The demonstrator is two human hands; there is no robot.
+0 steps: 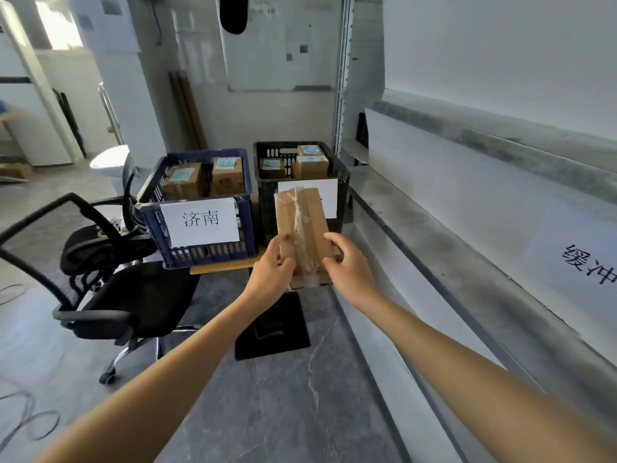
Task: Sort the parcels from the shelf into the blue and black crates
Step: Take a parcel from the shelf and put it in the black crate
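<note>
Shelf (467, 228) is running along the R side; most of it is lying out of frame, so I can't tell how many parcels are waiting there. Blue crate (150, 225) is holding 2 boxes (182, 180) in view, and black crate (267, 215), just beside it, is holding 3 more, so approx 5 are looking sorted already. 1 taped brown parcel (300, 218) is hanging in the air in front of the black crate, covering part of its white sign (329, 195) and touching neither crate. Left hand (272, 272) is gripping its lower L edge, fingers curled round it and thumb on the face. Right hand (347, 262) is gripping the lower R edge likewise. This parcel's address side isn't showing, so which crate it's going to, can't tell; drop not yet done.
</note>
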